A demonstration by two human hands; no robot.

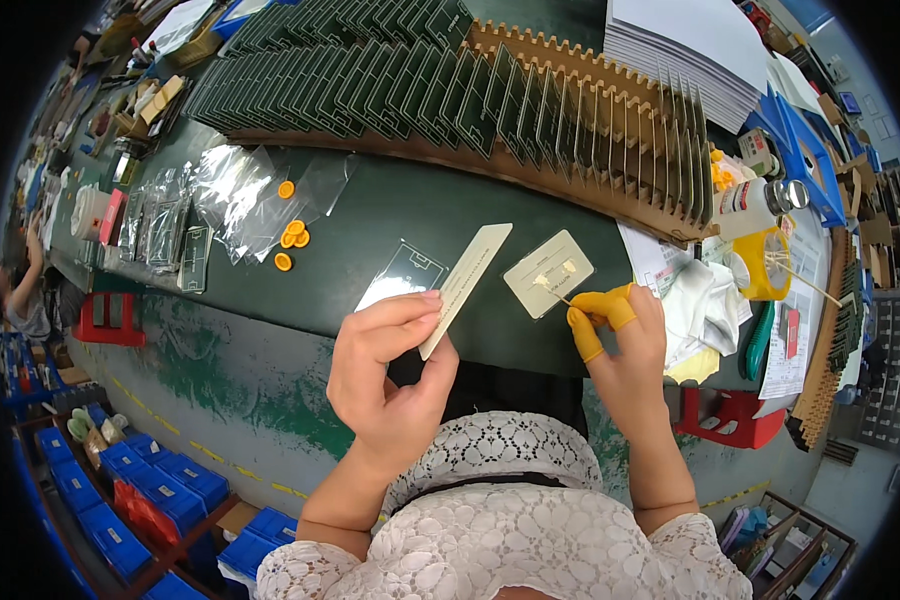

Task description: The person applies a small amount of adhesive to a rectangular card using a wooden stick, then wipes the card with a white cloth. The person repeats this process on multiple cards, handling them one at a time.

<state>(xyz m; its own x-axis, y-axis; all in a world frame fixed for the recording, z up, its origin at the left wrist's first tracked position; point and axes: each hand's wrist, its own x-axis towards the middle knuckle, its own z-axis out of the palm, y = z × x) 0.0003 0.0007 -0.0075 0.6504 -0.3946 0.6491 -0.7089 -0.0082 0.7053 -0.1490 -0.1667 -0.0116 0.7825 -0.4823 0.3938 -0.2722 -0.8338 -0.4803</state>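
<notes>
My left hand pinches a cream card by its lower part, between thumb and fingers, tilted up off the table. My right hand wears yellow finger cots and grips a thin stick between thumb and forefinger. The stick's far end reaches over a second cream card, which lies flat on the table and bears small pale gold shapes. Partly behind my left hand lies a dark green card with white lines, glossy with glare.
Wooden slotted racks full of upright dark green cards span the back. Clear plastic bags and orange pieces lie left. A clear bottle, yellow tape roll, white cloth and green-handled tool stand or lie right.
</notes>
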